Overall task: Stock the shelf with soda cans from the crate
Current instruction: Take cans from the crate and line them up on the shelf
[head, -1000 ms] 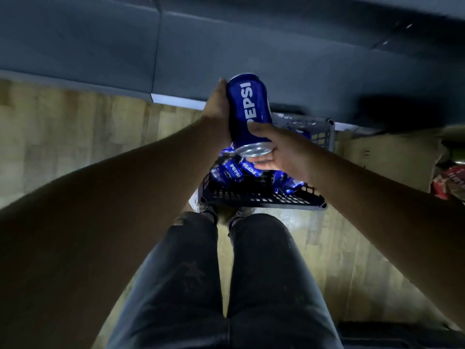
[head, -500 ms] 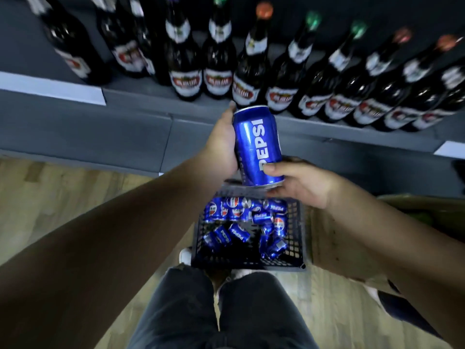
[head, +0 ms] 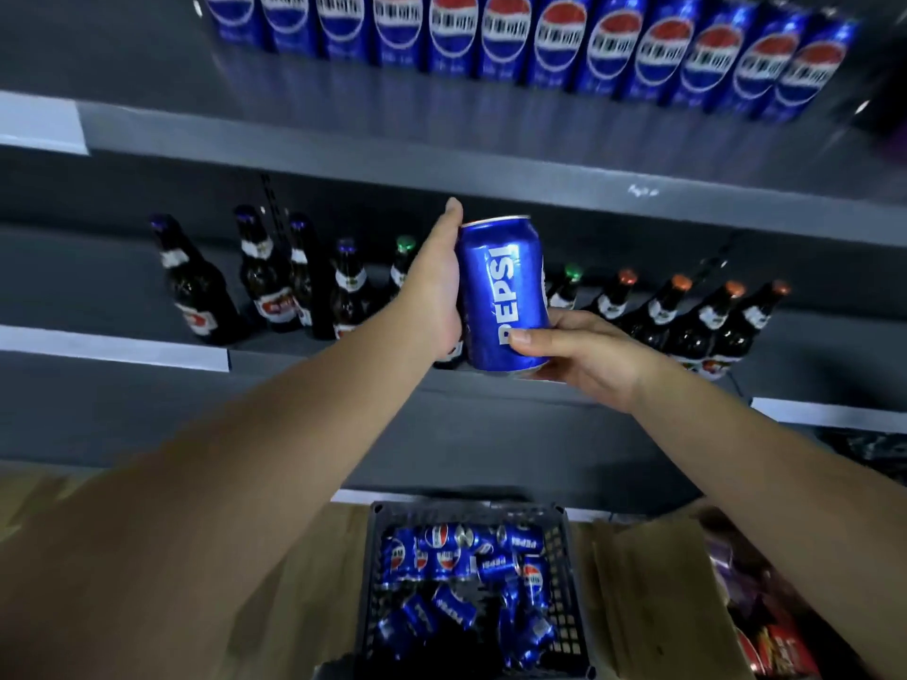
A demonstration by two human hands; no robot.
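Grey shelf [head: 491, 181] behind; can [head: 505, 296] (upright) between left grip [head: 437, 292] and right grip [head: 594, 358].

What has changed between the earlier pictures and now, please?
The Pepsi can rose from just above the crate to in front of the bottle shelf. The view tilted up, so a row of cans on the upper shelf now shows. Unchanged: the left hand and right hand still grip the can; the crate stays on the floor.
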